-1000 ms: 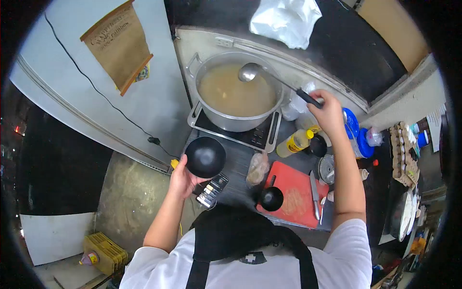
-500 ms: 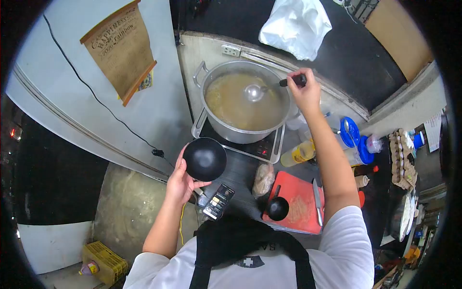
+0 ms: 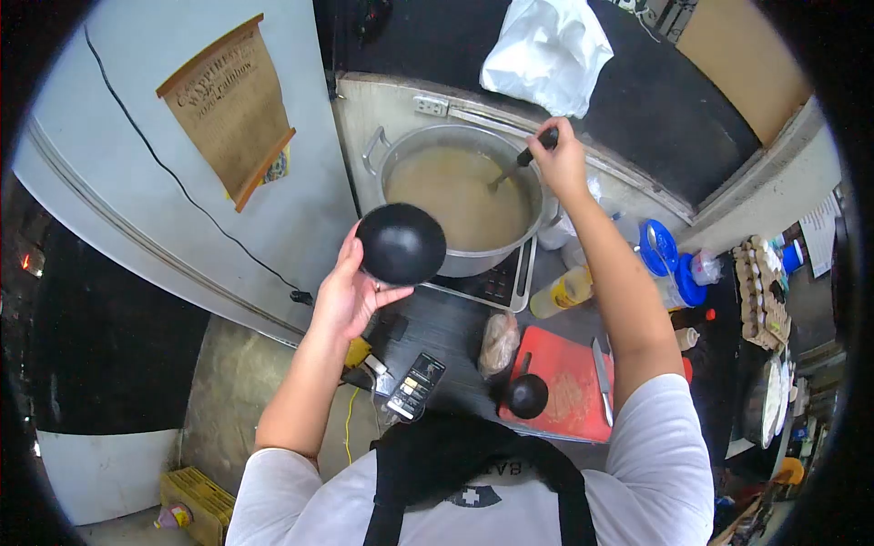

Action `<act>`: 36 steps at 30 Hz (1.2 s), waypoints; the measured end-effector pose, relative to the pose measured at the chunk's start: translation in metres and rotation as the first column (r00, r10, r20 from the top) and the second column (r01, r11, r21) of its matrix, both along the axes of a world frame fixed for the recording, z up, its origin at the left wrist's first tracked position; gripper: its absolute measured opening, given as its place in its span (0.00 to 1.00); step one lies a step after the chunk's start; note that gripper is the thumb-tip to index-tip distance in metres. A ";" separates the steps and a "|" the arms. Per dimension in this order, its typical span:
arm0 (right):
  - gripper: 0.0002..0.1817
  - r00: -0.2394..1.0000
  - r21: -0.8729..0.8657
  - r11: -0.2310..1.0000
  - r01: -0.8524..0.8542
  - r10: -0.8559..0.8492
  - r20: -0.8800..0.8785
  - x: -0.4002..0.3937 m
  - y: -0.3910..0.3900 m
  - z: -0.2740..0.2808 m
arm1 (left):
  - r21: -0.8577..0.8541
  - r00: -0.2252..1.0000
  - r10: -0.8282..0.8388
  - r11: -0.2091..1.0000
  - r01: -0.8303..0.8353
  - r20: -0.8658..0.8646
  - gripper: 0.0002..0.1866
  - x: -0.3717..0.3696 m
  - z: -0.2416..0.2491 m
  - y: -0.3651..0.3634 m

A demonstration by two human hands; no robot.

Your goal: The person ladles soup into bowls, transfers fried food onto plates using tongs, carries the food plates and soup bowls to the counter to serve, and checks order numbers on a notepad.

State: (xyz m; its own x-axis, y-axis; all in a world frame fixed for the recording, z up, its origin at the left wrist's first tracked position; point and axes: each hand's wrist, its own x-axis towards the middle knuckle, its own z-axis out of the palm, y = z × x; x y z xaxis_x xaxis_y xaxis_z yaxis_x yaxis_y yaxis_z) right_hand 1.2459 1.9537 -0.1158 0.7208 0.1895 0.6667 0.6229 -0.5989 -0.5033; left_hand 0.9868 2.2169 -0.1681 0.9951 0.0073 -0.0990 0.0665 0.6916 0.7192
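My left hand (image 3: pixel 342 296) holds a black bowl (image 3: pixel 401 244) by its side, over the near left rim of a large metal pot (image 3: pixel 466 264). The bowl looks bare inside. Cloudy, brownish broth (image 3: pixel 446 196) fills much of the pot. With its fingers closed round the black handle, my right hand (image 3: pixel 559 164) grips a ladle (image 3: pixel 526 156) above the pot's right side. The ladle's head is under the broth and hidden. Beneath the pot is an induction cooker (image 3: pixel 496 284).
A phone (image 3: pixel 417 386) lies on the counter near my body. To its right are a plastic-wrapped bundle (image 3: pixel 498 346) and a red cutting board (image 3: pixel 564 382) bearing a knife (image 3: pixel 603 378) and a small black ladle (image 3: pixel 526 396). A bottle (image 3: pixel 562 293) and blue-lidded tubs (image 3: pixel 657 247) stand further right.
My left hand has raised the bowl toward the pot, so it now overlaps the rim. The ladle's head, visible before, has sunk into the broth, and its handle is steeper.
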 end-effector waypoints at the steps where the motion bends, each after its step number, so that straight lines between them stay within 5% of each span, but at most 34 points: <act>1: 0.15 1.000 0.022 0.999 0.026 -0.026 -0.015 0.005 -0.003 0.003 | -0.006 1.000 -0.012 1.000 0.012 0.006 0.28 0.007 0.001 0.000; 10: 0.18 0.984 -0.032 0.984 0.176 -0.177 -0.024 0.025 -0.024 0.059 | -0.023 0.998 -0.026 0.999 0.025 -0.059 0.25 0.068 0.000 -0.008; 15: 0.19 0.985 0.017 0.993 0.116 -0.112 -0.129 0.027 -0.028 0.098 | -0.023 0.995 -0.016 1.000 0.014 -0.096 0.27 0.096 -0.010 -0.014; 19: 0.18 0.991 -0.082 0.988 0.132 -0.129 0.035 0.031 -0.029 0.130 | 0.015 0.995 0.002 1.000 -0.001 -0.097 0.29 0.112 -0.011 -0.024; 25: 0.16 1.000 -0.067 0.998 0.020 -0.020 -0.009 0.022 -0.013 0.174 | 0.014 0.992 0.034 0.999 -0.033 -0.117 0.26 0.130 0.001 -0.044; 32: 0.15 0.978 -0.127 0.992 -0.011 0.038 0.207 0.007 0.012 0.175 | -0.074 0.992 0.032 0.996 -0.041 -0.118 0.28 0.147 0.005 -0.057; 36: 0.16 0.982 -0.105 0.990 -0.096 0.112 0.156 -0.038 0.025 0.168 | -0.063 0.991 0.054 0.996 -0.063 -0.124 0.29 0.155 0.001 -0.056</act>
State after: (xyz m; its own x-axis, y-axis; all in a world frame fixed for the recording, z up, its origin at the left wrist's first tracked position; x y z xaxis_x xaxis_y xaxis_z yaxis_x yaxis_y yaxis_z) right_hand 1.2080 1.9784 0.0517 0.5789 0.3269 0.7470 0.7522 -0.5677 -0.3345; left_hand 1.1417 2.1613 -0.1666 0.9737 0.0543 -0.2215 0.1087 0.7432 0.6601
